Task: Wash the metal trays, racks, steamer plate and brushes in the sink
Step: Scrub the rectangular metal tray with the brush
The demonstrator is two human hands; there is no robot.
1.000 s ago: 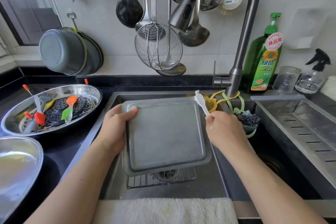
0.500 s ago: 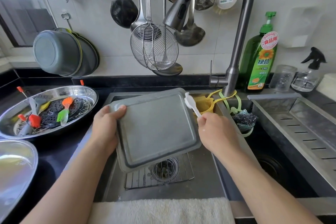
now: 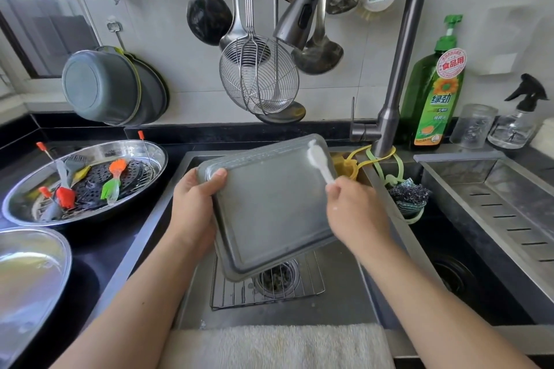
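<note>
Partly hidden under tilted metal tray (image 3: 269, 207): wire rack (image 3: 266, 287), drain. Left hand (image 3: 195, 207) clamped on tray's left edge; right hand (image 3: 353, 210) gripping white brush (image 3: 319, 160), bristles pointing toward far corner.

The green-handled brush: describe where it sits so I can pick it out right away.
Left of the sink, on the black counter, stands a large round steel basin holding a dark perforated steamer plate. The green-handled brush lies on that plate with orange bristles pointing away. Its neighbour to the left, the red brush, has a red head instead.
</note>
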